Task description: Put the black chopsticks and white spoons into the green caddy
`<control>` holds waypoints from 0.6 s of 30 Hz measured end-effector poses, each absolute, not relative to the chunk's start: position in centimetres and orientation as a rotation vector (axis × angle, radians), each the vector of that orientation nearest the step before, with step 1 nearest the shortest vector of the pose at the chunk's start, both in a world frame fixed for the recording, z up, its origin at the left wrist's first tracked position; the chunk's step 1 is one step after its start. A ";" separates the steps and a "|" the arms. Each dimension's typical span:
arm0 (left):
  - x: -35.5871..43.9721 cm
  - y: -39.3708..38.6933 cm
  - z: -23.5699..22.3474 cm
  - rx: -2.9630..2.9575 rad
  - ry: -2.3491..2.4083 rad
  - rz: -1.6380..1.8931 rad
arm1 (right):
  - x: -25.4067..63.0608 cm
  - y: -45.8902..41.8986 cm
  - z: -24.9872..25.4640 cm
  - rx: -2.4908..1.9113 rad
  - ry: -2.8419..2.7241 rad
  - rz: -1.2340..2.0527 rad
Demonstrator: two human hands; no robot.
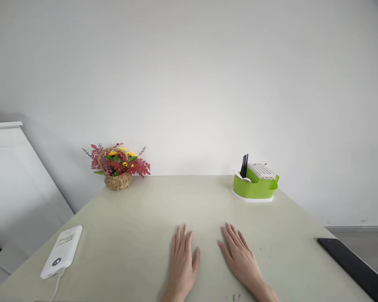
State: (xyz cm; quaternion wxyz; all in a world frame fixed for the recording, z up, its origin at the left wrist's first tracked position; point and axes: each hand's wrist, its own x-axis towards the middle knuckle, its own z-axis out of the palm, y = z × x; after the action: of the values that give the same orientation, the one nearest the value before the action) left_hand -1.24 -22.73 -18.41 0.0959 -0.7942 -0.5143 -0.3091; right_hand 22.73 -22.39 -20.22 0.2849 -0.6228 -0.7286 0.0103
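My left hand lies palm down on the pale green table, fingers stretched forward and slightly apart, holding nothing. To its right, my right hand also rests flat on the tabletop, angled toward the left, with its thumb apart and nothing in it. Beyond the right hand, near the back edge, stands a green cutlery holder on a white base. Black-handled utensils and white spoons stand in its left part, and a white slotted rack covers its right part. Neither hand touches it.
A wicker basket of red and yellow flowers stands at the back left. On the left edge lies a white power bank with a cable. A flat black object lies along the right edge. A white cabinet stands left.
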 end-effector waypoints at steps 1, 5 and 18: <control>-1.3 -22.7 -18.5 -2.358 -1.518 -0.922 | 22.7 -22.6 -20.3 -1.658 -1.945 0.014; -1.6 -22.7 -18.4 -2.423 -1.484 -0.926 | 22.5 -23.7 -20.9 -1.628 -1.953 -0.027; -1.5 -23.9 -15.7 -2.580 -1.582 -1.054 | 22.3 -25.1 -20.9 -1.620 -1.955 -0.064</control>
State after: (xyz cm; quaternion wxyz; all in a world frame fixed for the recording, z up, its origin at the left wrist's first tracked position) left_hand -1.51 -23.87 -15.74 -0.0315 -0.8047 -0.4934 -0.3288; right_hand 22.31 -25.09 -20.90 0.2965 -0.6093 -0.7351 -0.0242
